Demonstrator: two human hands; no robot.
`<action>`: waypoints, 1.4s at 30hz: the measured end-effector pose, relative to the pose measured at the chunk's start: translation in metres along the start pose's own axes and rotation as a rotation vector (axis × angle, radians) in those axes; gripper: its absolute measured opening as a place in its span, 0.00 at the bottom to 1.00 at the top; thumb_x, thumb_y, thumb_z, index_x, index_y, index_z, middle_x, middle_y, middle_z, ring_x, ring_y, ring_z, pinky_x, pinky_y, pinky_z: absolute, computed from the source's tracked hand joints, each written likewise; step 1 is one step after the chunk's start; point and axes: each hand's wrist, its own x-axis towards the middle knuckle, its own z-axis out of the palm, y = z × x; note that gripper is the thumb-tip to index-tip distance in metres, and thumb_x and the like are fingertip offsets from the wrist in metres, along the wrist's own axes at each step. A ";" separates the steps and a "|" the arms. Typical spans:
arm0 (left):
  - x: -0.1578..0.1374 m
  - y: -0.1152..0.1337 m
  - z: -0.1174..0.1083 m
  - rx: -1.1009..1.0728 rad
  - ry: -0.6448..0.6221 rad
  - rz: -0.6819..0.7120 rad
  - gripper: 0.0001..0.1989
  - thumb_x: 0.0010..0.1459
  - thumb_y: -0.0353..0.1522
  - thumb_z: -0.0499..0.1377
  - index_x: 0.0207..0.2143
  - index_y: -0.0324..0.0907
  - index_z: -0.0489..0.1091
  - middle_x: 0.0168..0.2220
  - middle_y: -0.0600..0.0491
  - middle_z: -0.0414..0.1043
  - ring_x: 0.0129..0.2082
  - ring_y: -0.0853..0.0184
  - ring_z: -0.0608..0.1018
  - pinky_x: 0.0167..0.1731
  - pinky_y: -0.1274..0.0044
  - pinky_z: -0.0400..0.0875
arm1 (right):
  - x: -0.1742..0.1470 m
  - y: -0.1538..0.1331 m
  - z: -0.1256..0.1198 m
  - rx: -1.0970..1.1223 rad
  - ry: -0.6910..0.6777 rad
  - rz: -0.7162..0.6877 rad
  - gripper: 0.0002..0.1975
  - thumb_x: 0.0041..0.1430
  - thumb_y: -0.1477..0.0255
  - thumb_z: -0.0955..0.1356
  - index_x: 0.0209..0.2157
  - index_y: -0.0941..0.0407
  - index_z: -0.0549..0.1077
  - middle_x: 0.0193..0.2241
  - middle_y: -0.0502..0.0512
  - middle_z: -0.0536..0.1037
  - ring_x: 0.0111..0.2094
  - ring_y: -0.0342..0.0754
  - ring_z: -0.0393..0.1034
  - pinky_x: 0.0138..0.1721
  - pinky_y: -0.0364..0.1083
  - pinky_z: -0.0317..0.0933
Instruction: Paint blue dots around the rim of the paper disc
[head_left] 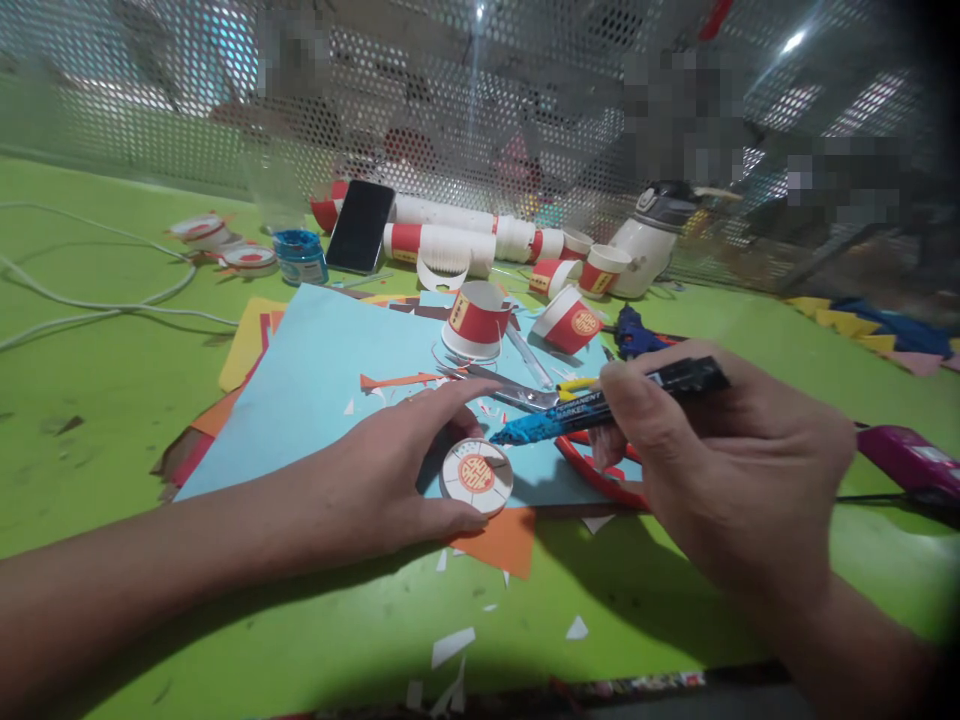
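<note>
My left hand [405, 465] grips a small round paper cup base [476, 500] by its edge, with the thumb at the front and fingers behind. The disc is white with an orange-red emblem, thin dark lines, and a patch of small dots near its top. My right hand [720, 450] is closed round a permanent marker [592, 407], black with blue smears at its front end. The marker's tip is close to the disc's upper right edge; whether it touches, I cannot tell. Beneath the disc lie light blue paper [300, 400] and an orange paper piece [499, 545].
Scissors with red handles [600, 475] lie partly under my right hand. Cut and whole paper cups [477, 325], a phone [361, 225], a blue paint jar [300, 257] and a kettle [649, 245] stand farther back. A purple glue gun [911, 460] lies right. Perforated metal borders the back.
</note>
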 end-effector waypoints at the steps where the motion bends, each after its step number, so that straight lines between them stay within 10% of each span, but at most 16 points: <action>1: 0.000 0.000 0.000 0.000 0.002 0.003 0.43 0.50 0.35 0.67 0.66 0.50 0.53 0.49 0.52 0.72 0.43 0.60 0.75 0.45 0.70 0.70 | -0.001 0.001 0.001 0.001 -0.003 0.001 0.11 0.58 0.67 0.73 0.23 0.52 0.73 0.16 0.45 0.70 0.18 0.40 0.60 0.21 0.44 0.56; 42: -0.002 0.004 0.000 -0.005 0.007 0.029 0.42 0.51 0.33 0.66 0.65 0.50 0.52 0.50 0.53 0.71 0.44 0.61 0.75 0.45 0.70 0.70 | -0.004 0.005 0.000 -0.008 -0.093 -0.034 0.10 0.61 0.65 0.71 0.28 0.54 0.75 0.16 0.43 0.71 0.18 0.37 0.62 0.20 0.38 0.57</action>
